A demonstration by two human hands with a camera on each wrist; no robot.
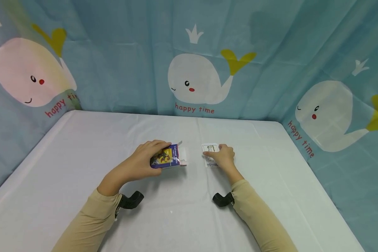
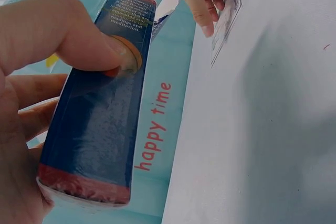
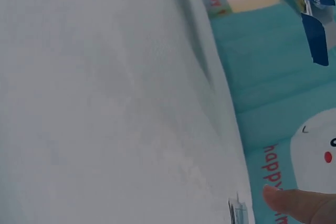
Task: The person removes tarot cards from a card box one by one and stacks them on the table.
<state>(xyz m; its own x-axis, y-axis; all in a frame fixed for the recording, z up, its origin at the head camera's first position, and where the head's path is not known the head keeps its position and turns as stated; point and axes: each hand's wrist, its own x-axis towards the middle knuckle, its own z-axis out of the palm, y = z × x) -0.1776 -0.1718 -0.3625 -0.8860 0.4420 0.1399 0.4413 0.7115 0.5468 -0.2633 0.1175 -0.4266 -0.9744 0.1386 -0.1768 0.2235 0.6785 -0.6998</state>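
Note:
My left hand [image 1: 141, 159] grips a blue tarot card box [image 1: 166, 156] by its sides, with a yellow picture on its front. The box's flaps stand open at the end facing right. In the left wrist view the thumb presses on the box's dark blue narrow side [image 2: 100, 114]. My right hand [image 1: 223, 157] is over a small stack of cards [image 1: 211, 165] lying on the table. Its thumb [image 3: 294, 203] is extended and apart from the cards in the right wrist view, and its fingers reach the stack's right side.
A white cloth covers the table [image 1: 176, 224]. Behind it and along both sides hangs a blue curtain [image 1: 123, 70] printed with whales. Black wrist camera mounts [image 1: 130, 200] stick out from both sleeves.

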